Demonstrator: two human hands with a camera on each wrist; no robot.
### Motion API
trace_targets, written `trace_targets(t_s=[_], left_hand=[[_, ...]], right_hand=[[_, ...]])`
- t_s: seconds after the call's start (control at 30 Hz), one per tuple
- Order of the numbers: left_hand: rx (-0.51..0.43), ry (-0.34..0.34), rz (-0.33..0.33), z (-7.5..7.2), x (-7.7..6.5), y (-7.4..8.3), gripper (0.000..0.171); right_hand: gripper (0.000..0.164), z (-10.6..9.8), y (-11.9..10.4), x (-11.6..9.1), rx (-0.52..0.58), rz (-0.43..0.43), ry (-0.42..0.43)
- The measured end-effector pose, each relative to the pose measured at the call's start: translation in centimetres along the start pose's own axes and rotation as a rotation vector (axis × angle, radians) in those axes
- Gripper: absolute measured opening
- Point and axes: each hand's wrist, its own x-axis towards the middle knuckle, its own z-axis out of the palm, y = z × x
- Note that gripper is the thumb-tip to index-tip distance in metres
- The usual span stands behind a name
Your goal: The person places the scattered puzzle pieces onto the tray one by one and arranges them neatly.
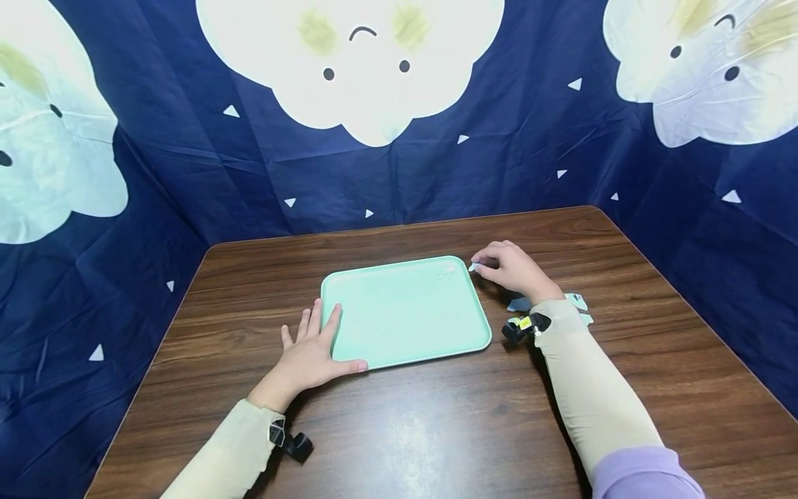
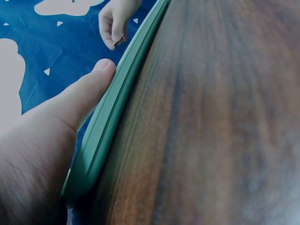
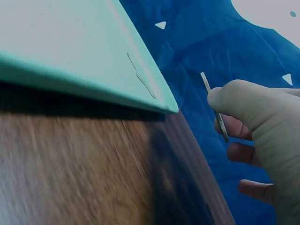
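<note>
A person's two hands work at a mint-green tray [image 1: 405, 315] lying flat in the middle of a dark wood-grain surface [image 1: 399, 430]. The left hand [image 1: 309, 357] grasps nothing; its fingers are straight and spread, resting at the tray's near left corner, with the thumb along the near edge and the other fingers by the left side. The right hand [image 1: 514, 269] pinches a small, thin, pale piece [image 1: 473, 267] between thumb and fingers — held just beside the tray's far right corner, where a faint outlined shape [image 1: 445, 275] shows; whether it is printed or loose cannot be told. A blue piece [image 1: 517, 304] and pale, patterned pieces [image 1: 578, 302] lie to the right of the tray, partly hidden by the right wrist. Black devices are strapped to both wrists over pale sleeves [image 1: 592, 388], with a purple cuff [image 1: 642, 471] on the right arm. Behind — a dark blue cloth [image 1: 249, 173] with white clouds and small triangles.
</note>
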Motion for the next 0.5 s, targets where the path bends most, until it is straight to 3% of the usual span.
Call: trace_targets(t_s=[0.5], left_hand=[[0.000, 0.000, -0.004, 0.1, 0.0, 0.0, 0.134]], right_hand=[[0.023, 1.3, -1.6, 1.8, 0.000, -0.053, -0.011]])
